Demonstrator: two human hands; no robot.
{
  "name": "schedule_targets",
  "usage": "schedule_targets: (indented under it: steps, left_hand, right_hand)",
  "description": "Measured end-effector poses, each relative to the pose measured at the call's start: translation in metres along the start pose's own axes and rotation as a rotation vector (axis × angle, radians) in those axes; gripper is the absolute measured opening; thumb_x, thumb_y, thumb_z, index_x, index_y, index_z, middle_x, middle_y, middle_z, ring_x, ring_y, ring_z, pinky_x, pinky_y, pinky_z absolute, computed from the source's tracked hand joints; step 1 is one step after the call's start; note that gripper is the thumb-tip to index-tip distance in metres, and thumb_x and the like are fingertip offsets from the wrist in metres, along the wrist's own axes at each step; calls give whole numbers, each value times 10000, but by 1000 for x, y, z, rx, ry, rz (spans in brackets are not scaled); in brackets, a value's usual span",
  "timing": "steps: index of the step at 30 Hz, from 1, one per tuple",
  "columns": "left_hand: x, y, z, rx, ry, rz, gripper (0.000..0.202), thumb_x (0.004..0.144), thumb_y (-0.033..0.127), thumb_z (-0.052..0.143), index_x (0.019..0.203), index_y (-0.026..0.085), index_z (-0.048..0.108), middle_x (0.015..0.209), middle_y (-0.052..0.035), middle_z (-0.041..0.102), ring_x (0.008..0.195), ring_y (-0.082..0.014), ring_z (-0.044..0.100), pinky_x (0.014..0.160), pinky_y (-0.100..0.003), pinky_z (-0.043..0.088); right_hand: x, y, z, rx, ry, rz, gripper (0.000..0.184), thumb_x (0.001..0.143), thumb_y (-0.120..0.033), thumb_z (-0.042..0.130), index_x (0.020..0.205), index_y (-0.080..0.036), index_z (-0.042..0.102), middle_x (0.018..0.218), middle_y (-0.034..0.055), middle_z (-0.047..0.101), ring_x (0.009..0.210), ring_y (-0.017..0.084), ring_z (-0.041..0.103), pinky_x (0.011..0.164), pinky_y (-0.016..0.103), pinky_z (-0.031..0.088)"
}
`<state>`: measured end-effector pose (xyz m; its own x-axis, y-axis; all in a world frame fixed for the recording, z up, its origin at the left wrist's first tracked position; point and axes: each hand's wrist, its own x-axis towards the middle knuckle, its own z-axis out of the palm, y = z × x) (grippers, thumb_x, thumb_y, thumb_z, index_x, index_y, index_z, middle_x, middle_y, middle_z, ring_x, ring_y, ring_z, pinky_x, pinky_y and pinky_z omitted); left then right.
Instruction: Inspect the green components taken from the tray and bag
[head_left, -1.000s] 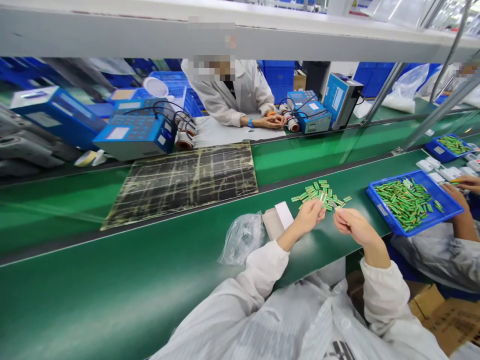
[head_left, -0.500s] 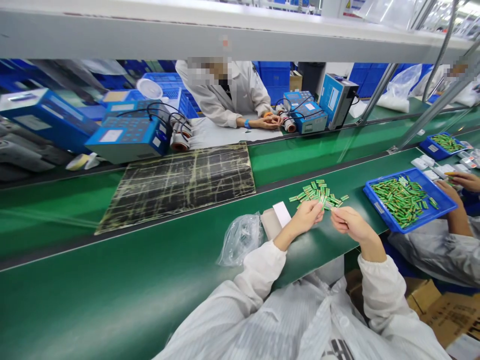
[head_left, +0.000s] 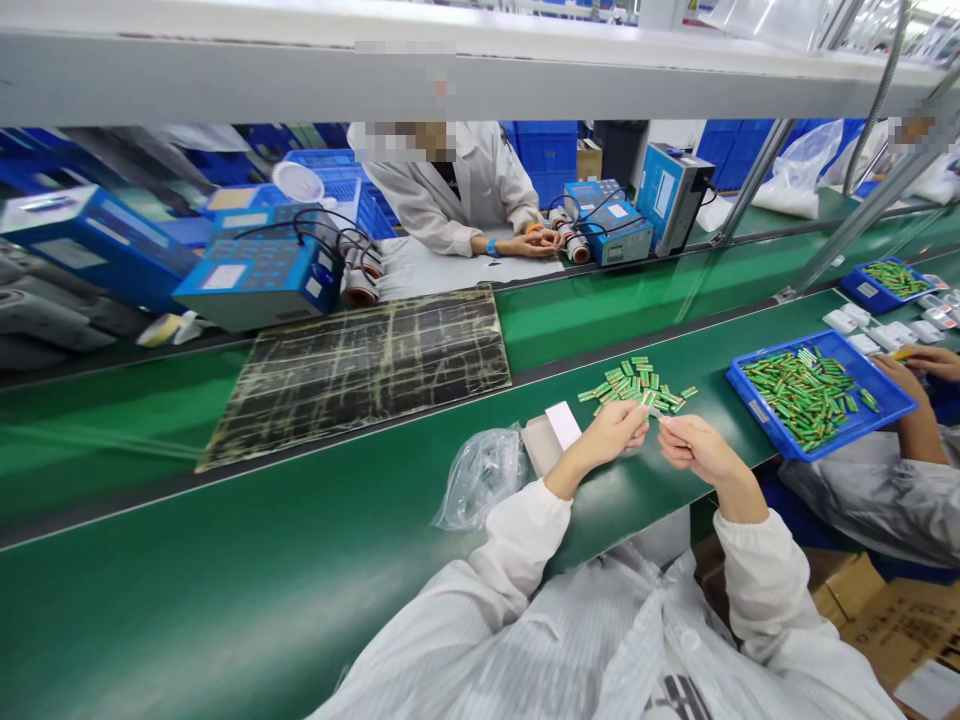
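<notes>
The small, green, rectangular circuit boards (head_left: 627, 369) should handle as light, stiff and somewhat fragile; grip each by its 2 long edges. The loose pile lies on the dark green, smooth worktop (head_left: 360, 560), just beyond the left hand (head_left: 616, 430) and right hand (head_left: 697, 443). The left hand is pinched narrow, apparently on 1 board; the right hand pinches a thin, pale piece (head_left: 654, 411), too small to identify.
</notes>
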<state>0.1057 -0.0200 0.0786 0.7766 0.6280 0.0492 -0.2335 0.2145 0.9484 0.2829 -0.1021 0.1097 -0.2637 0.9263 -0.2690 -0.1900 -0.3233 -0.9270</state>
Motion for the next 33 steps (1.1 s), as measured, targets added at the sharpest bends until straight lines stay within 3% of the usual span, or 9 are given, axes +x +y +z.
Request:
schedule_targets:
  steps: [5, 11, 16, 21, 24, 26, 29, 31, 33]
  left_hand:
    - [-2, 0, -10, 76, -97, -66, 605, 897, 757, 594, 702, 230, 370, 573, 92, 355, 469, -45, 318, 479, -227, 257]
    - [-5, -3, -18, 285, -190, -115, 596, 940, 744, 534, 703, 208, 427, 546, 58, 434, 493, -69, 367, 501, -229, 280]
    - [2, -13, -4, 112, 13, -7, 601, 938, 756, 529, 697, 221, 399, 578, 84, 339, 497, -72, 315, 505, -236, 273]
    - [6, -10, 3, 400, 198, 85, 539, 1049, 605, 409, 716, 190, 499, 631, 22, 521, 598, -121, 491, 609, -257, 372]
    - [0, 0, -6, 558, 96, 59, 486, 1071, 506, 383, 724, 191, 511, 620, 17, 560, 599, -127, 512, 639, -261, 374]
    - [-9, 5, -13, 630, -70, 49, 477, 1065, 492, 407, 709, 193, 513, 613, 18, 562, 588, -122, 491, 640, -260, 368]
    - [-24, 6, -17, 616, -285, -35, 465, 1050, 499, 439, 706, 196, 519, 616, 20, 566, 570, -118, 490, 620, -254, 373]
    - [-30, 1, -12, 527, -279, -121, 450, 1051, 481, 415, 710, 201, 499, 643, 18, 563, 574, -118, 519, 614, -250, 394]
    - [-29, -6, -4, 436, -229, -165, 437, 1054, 452, 381, 701, 208, 460, 654, 22, 531, 579, -118, 525, 612, -250, 408]
  right_hand:
    - [-1, 0, -2, 5, 16, 6, 604, 934, -597, 712, 609, -231, 359, 497, -92, 267, 437, 60, 202, 437, 237, 126]
    - [3, 5, 3, -12, 2, 10, 616, 933, -627, 709, 619, -238, 350, 509, -95, 256, 440, 60, 168, 430, 234, 95]
    - [13, 11, 12, 31, 84, -99, 620, 943, -653, 692, 628, -236, 356, 517, -94, 250, 431, 67, 185, 429, 241, 112]
    - [21, 27, 23, 32, 234, -146, 588, 934, -659, 706, 659, -220, 429, 535, -98, 251, 423, 58, 195, 432, 246, 122]
    - [16, 27, 13, 46, 329, -156, 580, 890, -623, 775, 666, -221, 421, 547, -106, 232, 426, 51, 188, 425, 239, 127]
    - [5, 14, -8, 125, 431, -205, 572, 862, -535, 821, 674, -231, 374, 553, -110, 232, 426, 49, 172, 410, 232, 134]
    - [-16, -12, -42, 236, 695, -464, 523, 897, -430, 782, 700, -236, 338, 556, -108, 231, 420, 60, 155, 391, 234, 151]
    - [-25, -16, -50, 211, 781, -593, 487, 962, -440, 712, 703, -228, 358, 569, -91, 265, 427, 66, 198, 404, 238, 179]
    - [-24, -3, -40, 114, 726, -557, 495, 988, -483, 685, 699, -224, 378, 588, -71, 321, 444, 72, 268, 420, 243, 205]
